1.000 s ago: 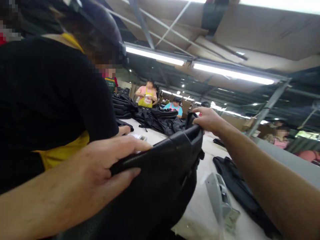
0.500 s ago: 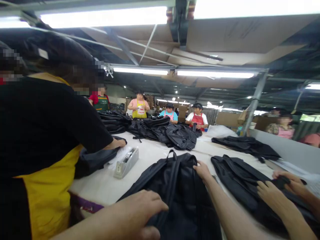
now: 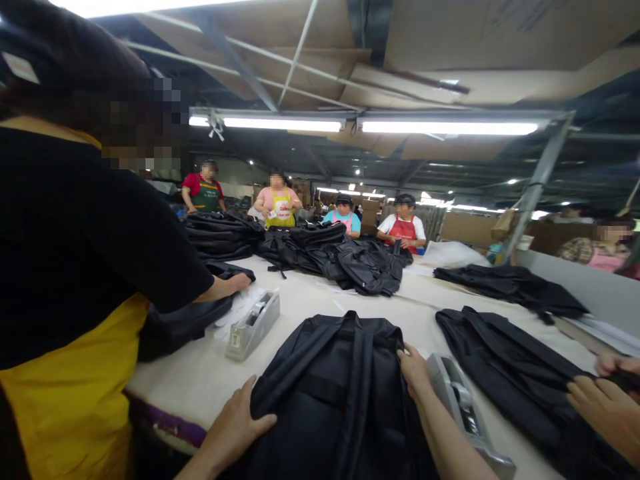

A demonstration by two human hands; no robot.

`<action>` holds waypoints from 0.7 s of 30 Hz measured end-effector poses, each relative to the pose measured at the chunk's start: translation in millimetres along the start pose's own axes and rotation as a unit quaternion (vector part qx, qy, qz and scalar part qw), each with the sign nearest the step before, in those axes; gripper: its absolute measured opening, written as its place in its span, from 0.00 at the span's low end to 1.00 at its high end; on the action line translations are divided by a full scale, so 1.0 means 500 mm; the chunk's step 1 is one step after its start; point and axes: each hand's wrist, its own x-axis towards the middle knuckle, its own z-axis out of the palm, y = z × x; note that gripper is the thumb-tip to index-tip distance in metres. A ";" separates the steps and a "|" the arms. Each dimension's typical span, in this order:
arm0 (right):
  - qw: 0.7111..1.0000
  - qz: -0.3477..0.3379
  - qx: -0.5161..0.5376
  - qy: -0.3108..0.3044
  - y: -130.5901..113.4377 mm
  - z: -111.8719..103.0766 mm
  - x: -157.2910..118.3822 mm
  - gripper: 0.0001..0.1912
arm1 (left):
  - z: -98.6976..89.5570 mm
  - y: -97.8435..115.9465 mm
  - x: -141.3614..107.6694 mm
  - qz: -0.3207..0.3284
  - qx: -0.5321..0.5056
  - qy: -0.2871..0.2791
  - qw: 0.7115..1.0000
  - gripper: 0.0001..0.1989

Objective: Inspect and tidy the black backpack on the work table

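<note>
A black backpack (image 3: 320, 407) lies on the table in front of me with its shoulder straps facing up. My left hand (image 3: 240, 417) is at its left edge, thumb over the fabric and fingers along the side. On the opposite edge, near the top corner, my right hand (image 3: 414, 370) grips the bag's side, its fingertips partly hidden. A grey tape dispenser (image 3: 463, 407) stands just right of my right forearm. Another black bag (image 3: 510, 373) lies farther right, by a co-worker's hands (image 3: 605, 407).
To the left, a co-worker in a yellow apron (image 3: 75, 393) leans over the table (image 3: 295, 293) beside a second tape dispenser (image 3: 254, 325). Black bags (image 3: 345, 257) are piled across the middle. Several people stand at the far side. A metal post (image 3: 537, 190) rises at the right.
My left hand has moved from above the backpack to its left edge. The backpack's top loop now lies lower, and the right tape dispenser has come into clear view. My right hand stays on the right edge.
</note>
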 end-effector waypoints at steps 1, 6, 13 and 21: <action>1.000 0.000 0.018 -0.003 -0.006 0.006 0.003 0.28 | -0.011 0.001 0.005 -0.003 -0.031 -0.019 0.999 0.38; 0.994 0.038 0.103 -0.010 -0.026 0.037 0.026 0.28 | -0.093 0.046 0.054 0.000 -0.060 0.003 0.998 0.32; 0.989 0.119 0.089 -0.012 0.003 0.105 0.050 0.29 | -0.090 0.077 0.113 0.046 0.107 0.043 0.992 0.31; 0.988 0.114 0.098 -0.041 0.015 0.142 0.064 0.32 | 0.019 -0.015 0.116 0.040 0.168 0.063 0.983 0.31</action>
